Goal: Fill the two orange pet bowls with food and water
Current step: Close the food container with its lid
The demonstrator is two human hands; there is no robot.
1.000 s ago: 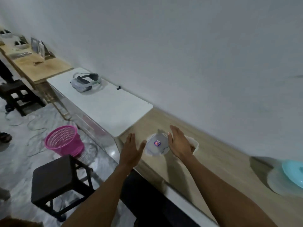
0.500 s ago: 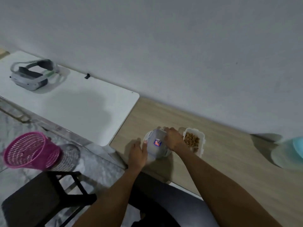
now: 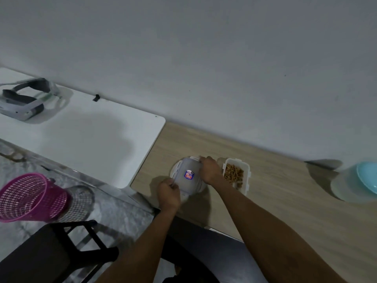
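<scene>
A translucent lidded container (image 3: 186,176) with a red and blue sticker sits on the wooden table (image 3: 285,190), over something white and round. My left hand (image 3: 169,190) grips its near left edge with curled fingers. My right hand (image 3: 210,170) grips its far right edge. Just right of it stands an open white container of brown pet food (image 3: 234,174). No orange bowl is in view.
A light blue bowl (image 3: 367,176) lies on a pale round dish at the right edge. A white table (image 3: 91,139) to the left carries a headset (image 3: 24,101). On the floor are a pink basket (image 3: 30,197) and a black stool (image 3: 51,252).
Both hands, held flat beside the lidded container a second ago, closed in and now grip its edges. The view swung right and down, bringing the food container into sight.
</scene>
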